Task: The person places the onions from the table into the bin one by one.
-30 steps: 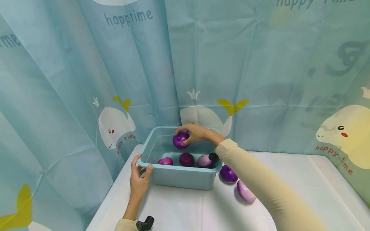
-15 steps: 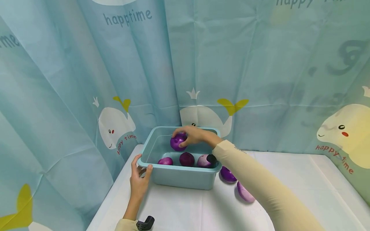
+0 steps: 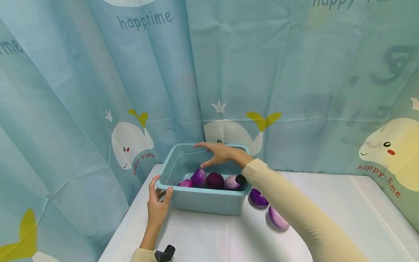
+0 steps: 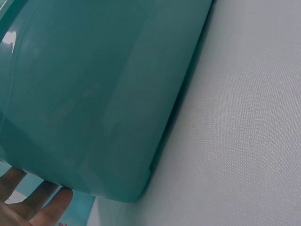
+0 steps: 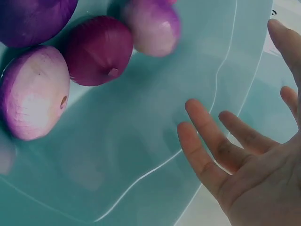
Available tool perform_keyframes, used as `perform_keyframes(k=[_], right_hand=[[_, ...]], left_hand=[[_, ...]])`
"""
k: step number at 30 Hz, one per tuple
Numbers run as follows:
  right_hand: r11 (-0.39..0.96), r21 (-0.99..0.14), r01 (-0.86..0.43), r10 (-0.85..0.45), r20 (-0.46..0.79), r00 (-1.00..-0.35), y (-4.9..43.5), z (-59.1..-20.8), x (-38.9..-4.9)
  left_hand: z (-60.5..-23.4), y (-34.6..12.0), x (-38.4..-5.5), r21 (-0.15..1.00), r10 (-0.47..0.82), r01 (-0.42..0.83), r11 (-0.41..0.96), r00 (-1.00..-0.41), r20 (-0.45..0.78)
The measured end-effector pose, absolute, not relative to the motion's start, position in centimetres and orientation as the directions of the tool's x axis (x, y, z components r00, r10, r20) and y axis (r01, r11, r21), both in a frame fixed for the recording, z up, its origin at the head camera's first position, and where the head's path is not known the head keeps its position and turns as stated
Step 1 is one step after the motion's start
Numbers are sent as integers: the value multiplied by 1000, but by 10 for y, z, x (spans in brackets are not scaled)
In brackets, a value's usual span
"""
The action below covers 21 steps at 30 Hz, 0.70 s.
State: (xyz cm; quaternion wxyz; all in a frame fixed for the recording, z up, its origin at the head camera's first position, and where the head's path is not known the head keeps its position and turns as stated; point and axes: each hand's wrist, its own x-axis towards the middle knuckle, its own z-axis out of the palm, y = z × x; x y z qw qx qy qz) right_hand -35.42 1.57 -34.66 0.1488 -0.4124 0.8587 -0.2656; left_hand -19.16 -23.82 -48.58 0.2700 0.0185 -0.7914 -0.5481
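Note:
My left hand (image 3: 158, 209) grips the front left corner of a light blue plastic bin (image 3: 206, 202), thumb at the front rim. In the left wrist view, its fingers (image 4: 49, 205) touch the bin's wall. Over the inside of the bin, my right hand (image 3: 219, 153) hangs with fingers spread, holding nothing. Below it lie a purple onion (image 3: 199, 178), a dark red-purple onion (image 3: 215, 181), a pale onion (image 3: 231, 182) and a pink onion (image 3: 185, 183). The right wrist view shows another deep purple onion (image 5: 37, 19) at its top left.
Right of the bin, a purple onion (image 3: 258, 198) and a pale pink onion (image 3: 278, 219) lie on the white-covered table (image 3: 199, 236), partly behind the right sleeve (image 3: 288, 203). A whale-print curtain (image 3: 245, 65) stands behind and to the left.
My right hand has let go of the purple onion, which dropped to the bin's front beside the others. Its fingers have spread. My left hand stays at the corner.

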Motion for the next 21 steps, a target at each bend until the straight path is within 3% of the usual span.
perform_keyframes(k=[5, 21], right_hand=[[511, -580, -634, -793, -34, -609, 22, -340, -351], [355, -622, -698, -807, 173, -564, 92, -318, -328]], left_hand=[[-485, -239, -192, 880, -325, 264, 395, -856, 403], [-485, -239, -192, 881, -323, 257, 397, -859, 397]])
